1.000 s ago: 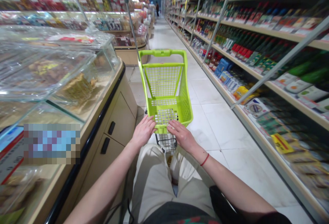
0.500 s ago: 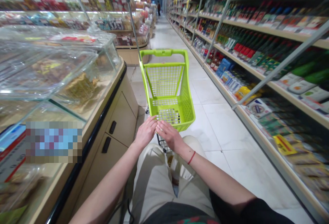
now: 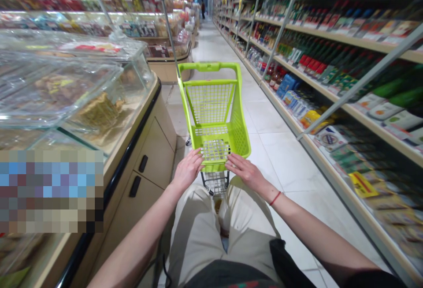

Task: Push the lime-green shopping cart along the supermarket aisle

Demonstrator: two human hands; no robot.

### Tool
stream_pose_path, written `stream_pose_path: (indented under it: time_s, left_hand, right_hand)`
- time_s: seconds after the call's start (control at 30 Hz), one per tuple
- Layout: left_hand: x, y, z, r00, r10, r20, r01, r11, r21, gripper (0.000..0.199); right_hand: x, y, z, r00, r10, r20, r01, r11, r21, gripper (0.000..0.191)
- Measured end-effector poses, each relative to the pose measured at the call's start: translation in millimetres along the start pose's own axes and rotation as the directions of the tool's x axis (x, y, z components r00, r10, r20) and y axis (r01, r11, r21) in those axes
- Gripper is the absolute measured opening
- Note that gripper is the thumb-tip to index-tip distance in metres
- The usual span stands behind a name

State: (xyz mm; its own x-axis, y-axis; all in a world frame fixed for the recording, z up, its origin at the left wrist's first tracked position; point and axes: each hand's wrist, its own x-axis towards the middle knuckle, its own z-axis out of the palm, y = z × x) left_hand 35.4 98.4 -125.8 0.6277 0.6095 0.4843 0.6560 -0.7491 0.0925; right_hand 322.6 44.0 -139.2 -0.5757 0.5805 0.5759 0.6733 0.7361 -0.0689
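Observation:
A lime-green shopping cart (image 3: pixel 243 133) stands in the aisle in front of my legs, and nothing shows in its basket. At the near left corner of the basket, my left hand (image 3: pixel 189 169) has its fingers over the green edge. My right hand (image 3: pixel 246 171), with a red string on the wrist, reaches the near right corner with its fingertips. Both hands look closed on the cart's near edge, though their fingertips are partly hidden.
Glass-covered food bins (image 3: pixel 99 107) on a wooden counter (image 3: pixel 153 147) line the left side. Long shelves (image 3: pixel 330 96) of bottles and packets run along the right, behind slanted metal bars. A distant person (image 3: pixel 203 9) stands far down the tiled aisle.
My right hand has moved right, away from my left hand, to the other corner of the cart's near edge. My left hand has stayed at its corner.

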Motion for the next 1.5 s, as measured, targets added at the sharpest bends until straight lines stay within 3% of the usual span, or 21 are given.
stream_pose_path:
  time_s: [0.33, 0.43, 0.73, 0.9, 1.2, 1.33, 1.5]
  left_hand:
    - [-2, 6, 2.6, 0.999, -0.042, -0.003, 0.042, 0.999, -0.012, 0.025]
    - [-2, 6, 2.2, 0.999, -0.033, 0.002, 0.033, 0.999, -0.007, 0.021]
    - [-3, 7, 2.4, 1.000, -0.029, -0.007, 0.029, 1.000, -0.009, 0.018]
    - [-3, 9, 3.4, 0.999, -0.040, -0.016, 0.040, 0.999, -0.005, 0.018]
    - [-5, 13, 8.6, 0.998, -0.048, -0.047, 0.049, 0.998, 0.031, 0.024]
    - [-6, 14, 8.5, 0.997, -0.054, -0.059, 0.058, 0.996, 0.072, 0.022]
    - [-7, 14, 10.3, 0.997, -0.056, -0.062, 0.061, 0.993, 0.096, 0.023]
  right_hand:
    - [57, -39, 48, 0.992, -0.122, -0.013, 0.123, 0.991, 0.053, 0.033]
    - [52, -35, 42, 0.993, -0.116, -0.014, 0.117, 0.992, 0.055, 0.034]
    - [-1, 6, -7, 0.999, -0.035, 0.034, 0.034, 0.999, 0.017, 0.038]
    - [0, 0, 1, 1.000, 0.001, -0.029, 0.000, 1.000, 0.008, 0.040]
    - [51, -43, 46, 0.998, -0.027, -0.054, 0.030, 0.998, 0.053, 0.036]
    - [41, -38, 37, 0.999, 0.001, -0.037, 0.001, 0.999, 0.054, 0.037]
    - [1, -11, 8, 0.994, 0.081, -0.073, -0.080, 0.997, 0.011, 0.048]
